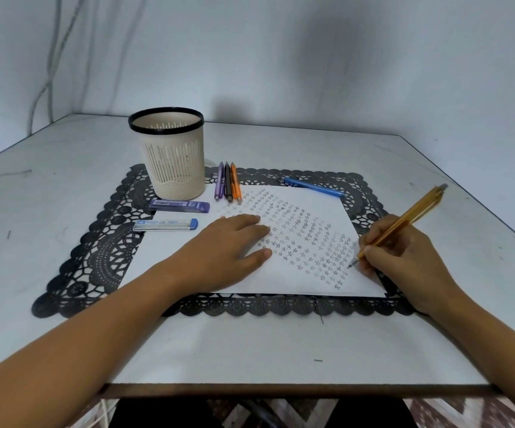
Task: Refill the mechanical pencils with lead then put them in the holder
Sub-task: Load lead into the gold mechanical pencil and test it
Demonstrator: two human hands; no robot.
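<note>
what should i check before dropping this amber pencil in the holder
1. Right hand grips the amber pencil: ok.
2. Pencil tip lifted off the paper: not ok, it rests on the sheet.
3. Lead writes: cannot tell.
4. Holder upright with open mouth: ok.
5. Left hand clear of the path: ok, flat on the paper.
6. Lead cases out of the way: ok, beside the holder.

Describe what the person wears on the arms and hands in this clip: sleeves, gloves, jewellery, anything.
Nothing is worn that the picture shows. The left hand and right hand are bare, with no gloves, rings, watch or bracelets visible. Both forearms are uncovered right up to the frame's bottom edge, so no sleeve shows. Fingernails look short and unpainted.
</note>
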